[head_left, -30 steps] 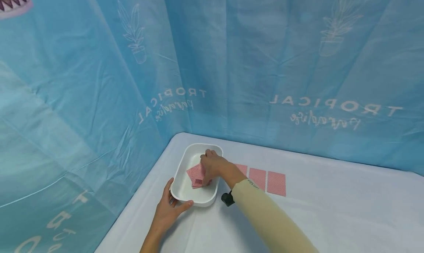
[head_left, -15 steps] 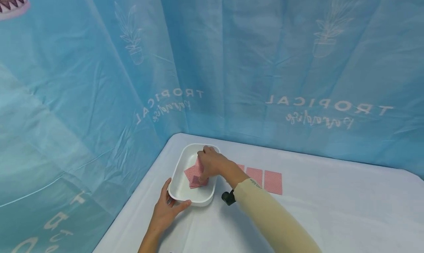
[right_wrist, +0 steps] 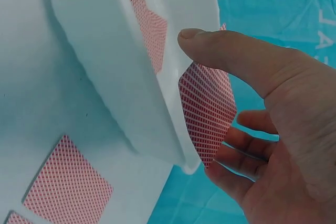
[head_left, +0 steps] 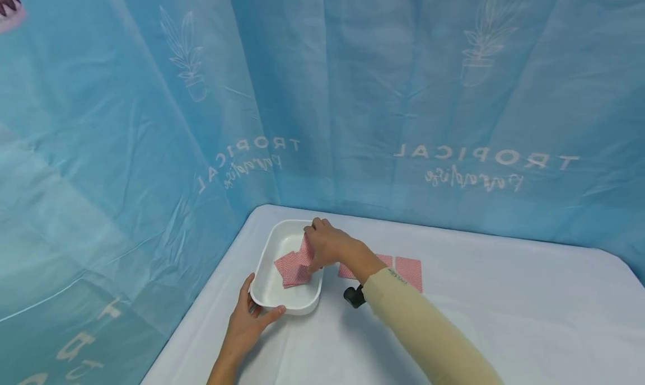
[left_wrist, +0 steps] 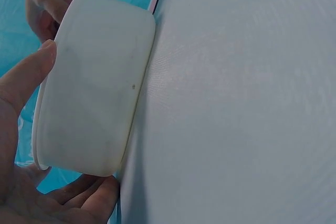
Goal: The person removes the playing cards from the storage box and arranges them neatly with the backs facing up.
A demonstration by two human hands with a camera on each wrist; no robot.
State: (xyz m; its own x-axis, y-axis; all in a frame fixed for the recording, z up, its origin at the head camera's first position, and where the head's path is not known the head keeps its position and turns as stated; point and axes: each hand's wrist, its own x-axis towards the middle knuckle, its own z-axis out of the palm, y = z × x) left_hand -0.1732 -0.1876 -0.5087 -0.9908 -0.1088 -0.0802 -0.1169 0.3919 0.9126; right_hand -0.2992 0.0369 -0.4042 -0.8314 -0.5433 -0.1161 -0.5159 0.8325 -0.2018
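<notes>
Since the first frame, the right hand has been shifted from over the middle of the white plastic tub to its right rim, and more of the card pile has been uncovered; the head view itself has also been turned slightly.

A red-and-white patterned card is pinched by the right hand, the thumb laid at one edge and the fingertips at the opposite one. The card is held tilted at the rim; whether a single card or several are gripped cannot be told. The card pile is left lying on the tub's floor, its cards loosely overlapped and turned patterned side up.

The tub is gripped at its near left corner by the left hand, with the thumb set on the near rim and the fingers curved against the outer wall. In the left wrist view, a small dark speck is seen on that wall.

To the right of the tub, a row of cards with the same backs is laid on the white tablecloth, partly hidden by the right forearm. That arm is covered by a beige sleeve, and a small black object is seen below the wrist. The corner is enclosed by a blue curtain printed with reversed lettering.
</notes>
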